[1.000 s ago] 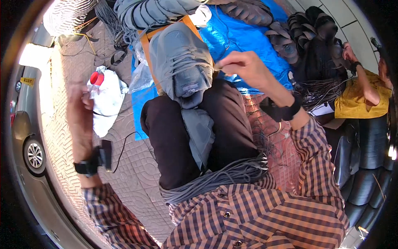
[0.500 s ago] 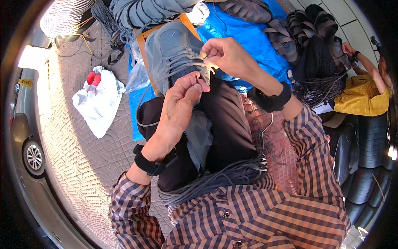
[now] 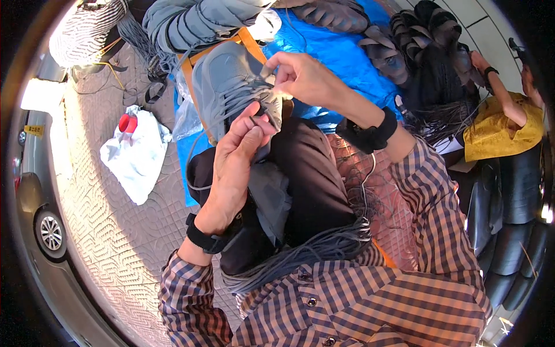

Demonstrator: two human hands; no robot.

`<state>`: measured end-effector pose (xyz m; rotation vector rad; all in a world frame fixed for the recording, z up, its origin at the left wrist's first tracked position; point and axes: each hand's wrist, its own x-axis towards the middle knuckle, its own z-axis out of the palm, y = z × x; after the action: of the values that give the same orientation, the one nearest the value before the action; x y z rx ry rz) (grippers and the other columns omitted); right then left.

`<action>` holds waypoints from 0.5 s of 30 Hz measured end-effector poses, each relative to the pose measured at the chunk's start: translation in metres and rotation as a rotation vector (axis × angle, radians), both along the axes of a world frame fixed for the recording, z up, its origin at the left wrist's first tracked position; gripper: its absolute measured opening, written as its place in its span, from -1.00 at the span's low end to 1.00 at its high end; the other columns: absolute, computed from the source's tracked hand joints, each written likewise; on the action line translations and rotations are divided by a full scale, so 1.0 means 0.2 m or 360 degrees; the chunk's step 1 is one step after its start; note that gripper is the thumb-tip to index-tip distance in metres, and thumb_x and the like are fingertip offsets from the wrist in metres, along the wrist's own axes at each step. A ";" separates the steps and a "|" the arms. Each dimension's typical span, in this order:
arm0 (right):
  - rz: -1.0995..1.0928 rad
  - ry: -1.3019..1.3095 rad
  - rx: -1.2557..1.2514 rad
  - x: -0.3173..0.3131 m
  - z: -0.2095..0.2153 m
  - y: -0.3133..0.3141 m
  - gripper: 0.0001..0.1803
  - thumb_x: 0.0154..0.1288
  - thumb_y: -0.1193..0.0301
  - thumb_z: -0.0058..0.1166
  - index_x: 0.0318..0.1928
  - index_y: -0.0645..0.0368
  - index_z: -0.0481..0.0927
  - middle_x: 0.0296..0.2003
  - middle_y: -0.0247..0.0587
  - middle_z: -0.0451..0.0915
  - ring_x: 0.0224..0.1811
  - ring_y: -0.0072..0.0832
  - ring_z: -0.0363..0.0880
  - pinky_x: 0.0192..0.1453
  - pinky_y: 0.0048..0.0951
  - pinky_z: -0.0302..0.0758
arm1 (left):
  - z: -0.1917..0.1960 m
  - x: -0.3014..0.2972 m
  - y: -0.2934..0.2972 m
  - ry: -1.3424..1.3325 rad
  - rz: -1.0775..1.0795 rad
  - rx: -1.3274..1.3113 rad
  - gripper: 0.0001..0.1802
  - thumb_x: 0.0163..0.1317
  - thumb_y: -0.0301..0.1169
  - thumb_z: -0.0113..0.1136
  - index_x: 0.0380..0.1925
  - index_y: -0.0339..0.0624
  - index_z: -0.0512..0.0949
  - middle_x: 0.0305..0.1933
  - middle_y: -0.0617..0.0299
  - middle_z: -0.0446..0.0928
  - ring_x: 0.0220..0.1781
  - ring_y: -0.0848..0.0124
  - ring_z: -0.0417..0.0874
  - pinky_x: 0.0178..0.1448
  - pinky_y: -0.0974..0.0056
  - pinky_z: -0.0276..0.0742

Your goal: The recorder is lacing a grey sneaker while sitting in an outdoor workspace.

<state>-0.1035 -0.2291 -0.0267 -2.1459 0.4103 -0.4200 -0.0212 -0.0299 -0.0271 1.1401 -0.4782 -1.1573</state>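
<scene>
A grey shoe upper point(image 3: 225, 81) lies on my lap over dark trousers, its eyelets threaded with grey lace. My left hand point(image 3: 237, 156) pinches a lace end at the near side of the upper, a black band on its wrist. My right hand point(image 3: 300, 75) grips the lace and the edge of the upper at its far right side; its wrist wears a black watch. The two hands are close together, almost touching. A bundle of loose grey laces point(image 3: 312, 248) drapes across my waist.
A blue tarp point(image 3: 347, 52) under the work holds stacks of dark uppers point(image 3: 428, 34) and grey uppers point(image 3: 196, 20). A white bag point(image 3: 136, 156) with a red thing point(image 3: 127, 122) lies on the paving at left. Another person in yellow point(image 3: 503, 133) sits at right. A car wheel point(image 3: 51, 232) is far left.
My left hand swung in from the far left to the shoe upper and now pinches the lace. My right hand stayed at the upper, shifting slightly.
</scene>
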 end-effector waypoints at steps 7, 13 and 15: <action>0.0026 0.0130 -0.0233 -0.01 0.08 0.09 -0.63 -0.01 0.49 0.13 -0.10 0.24 0.52 -0.44 -0.10 0.63 -0.36 -0.23 0.64 -0.27 -0.22 0.51 | 0.00 -0.01 0.00 0.0168 0.0002 -0.0007 -0.82 0.36 -0.48 -0.02 -0.23 -0.20 0.60 0.32 0.26 0.25 0.13 0.57 0.42 0.18 0.45 0.36; 0.0021 0.0203 -0.0459 0.00 0.05 0.14 -0.61 0.06 0.50 0.12 -0.04 0.17 0.45 -0.48 -0.18 0.55 -0.41 -0.27 0.58 -0.31 -0.28 0.47 | 0.01 -0.04 -0.01 0.0087 0.0003 0.0012 -0.77 0.38 -0.44 -0.04 -0.02 -0.23 0.49 0.16 0.27 0.38 0.08 0.53 0.49 0.16 0.39 0.42; -0.0168 0.0058 -0.0344 -0.03 0.06 0.18 -0.55 0.08 0.44 0.18 0.02 0.13 0.42 -0.37 -0.16 0.55 -0.36 -0.28 0.58 -0.29 -0.28 0.48 | 0.01 -0.01 0.03 0.0075 0.0047 0.0022 -0.64 0.41 -0.40 -0.06 0.17 -0.24 0.39 -0.01 0.28 0.51 0.04 0.48 0.55 0.16 0.33 0.45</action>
<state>-0.1102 -0.1925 -0.0149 -2.3509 0.5205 -0.5049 -0.0227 -0.0245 -0.0246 1.1258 -0.4168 -1.1608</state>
